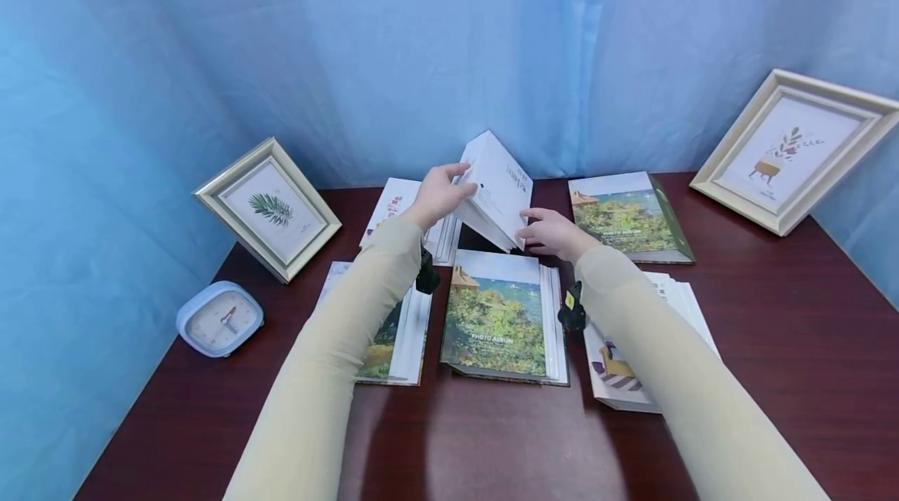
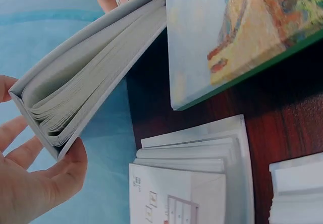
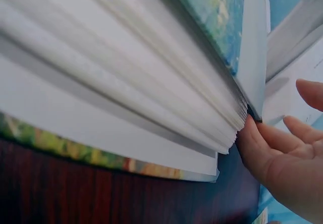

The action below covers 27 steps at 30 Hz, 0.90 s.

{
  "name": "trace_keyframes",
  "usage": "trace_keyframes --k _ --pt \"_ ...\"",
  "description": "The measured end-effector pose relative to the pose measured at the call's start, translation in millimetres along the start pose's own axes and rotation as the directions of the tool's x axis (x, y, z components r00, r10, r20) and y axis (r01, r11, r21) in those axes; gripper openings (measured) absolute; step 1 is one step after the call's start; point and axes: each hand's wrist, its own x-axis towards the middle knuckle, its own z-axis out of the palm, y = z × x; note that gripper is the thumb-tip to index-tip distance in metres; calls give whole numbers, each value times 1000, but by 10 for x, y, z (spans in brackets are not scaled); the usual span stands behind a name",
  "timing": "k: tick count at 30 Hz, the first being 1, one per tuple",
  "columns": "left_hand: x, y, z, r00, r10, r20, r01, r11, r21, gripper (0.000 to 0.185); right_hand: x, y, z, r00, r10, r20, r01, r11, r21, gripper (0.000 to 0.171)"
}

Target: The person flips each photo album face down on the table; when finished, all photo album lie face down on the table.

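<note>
Two hands, left (image 1: pixel 438 193) and right (image 1: pixel 555 236), each grip a tilted white thick-paged photo album (image 1: pixel 500 187) above the glossy wooden table (image 1: pixel 772 345).

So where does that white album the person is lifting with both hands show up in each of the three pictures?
Head: the white album is at top centre, tilted, between the left hand and right hand.
Left wrist: it fills the upper left, page edges showing.
Right wrist: only a white sliver at the right edge, probably it.
Shared landmark: the landscape-cover album.
</note>
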Motion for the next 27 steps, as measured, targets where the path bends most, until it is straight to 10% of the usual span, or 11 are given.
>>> trace_keyframes --k 27 --pt "-25 182 212 996 89 -6 -90 994 -70 41 -132 -221 -125 975 -193 -112 213 953 214 72"
